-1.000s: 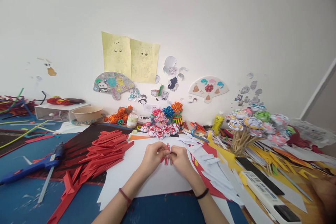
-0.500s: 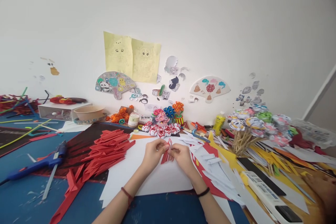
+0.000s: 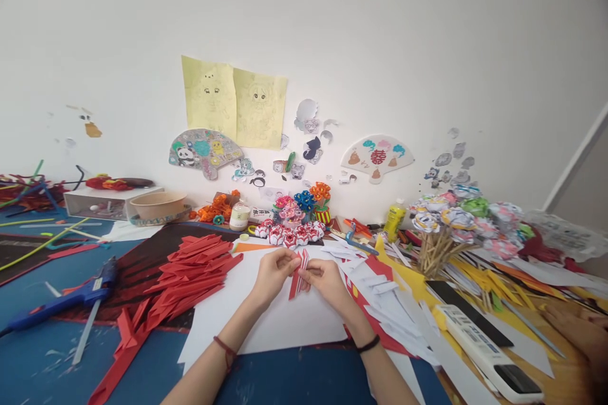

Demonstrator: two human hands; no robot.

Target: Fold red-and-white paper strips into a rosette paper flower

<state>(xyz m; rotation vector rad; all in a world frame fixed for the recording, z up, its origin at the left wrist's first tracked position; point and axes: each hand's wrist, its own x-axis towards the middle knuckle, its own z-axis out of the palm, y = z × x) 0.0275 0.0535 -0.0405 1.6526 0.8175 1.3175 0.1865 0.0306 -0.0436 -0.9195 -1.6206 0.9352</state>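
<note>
Between my fingertips is a folded paper piece with red and white stripes (image 3: pixel 295 285), held above a white paper sheet (image 3: pixel 266 335). My left hand (image 3: pixel 275 272) pinches its upper left side. My right hand (image 3: pixel 323 280) pinches it from the right, lower down, with the thumb against the stripes. Left of the sheet lies a pile of folded red paper strips (image 3: pixel 194 272). Folded white paper strips (image 3: pixel 384 297) are spread to the right. Behind my hands stand red and white paper flowers (image 3: pixel 289 235).
A blue glue gun (image 3: pixel 90 294) rests at the left. On the right are a bunch of paper flowers on sticks (image 3: pixel 439 247), a black phone (image 3: pixel 468 310) and a white device with buttons (image 3: pixel 484 348). A yellow bottle (image 3: pixel 395 218) stands near the wall.
The striped paper has turned slightly, and more of its stripes show between my fingers. Both hands keep their pinch. The whole view has shifted a little.
</note>
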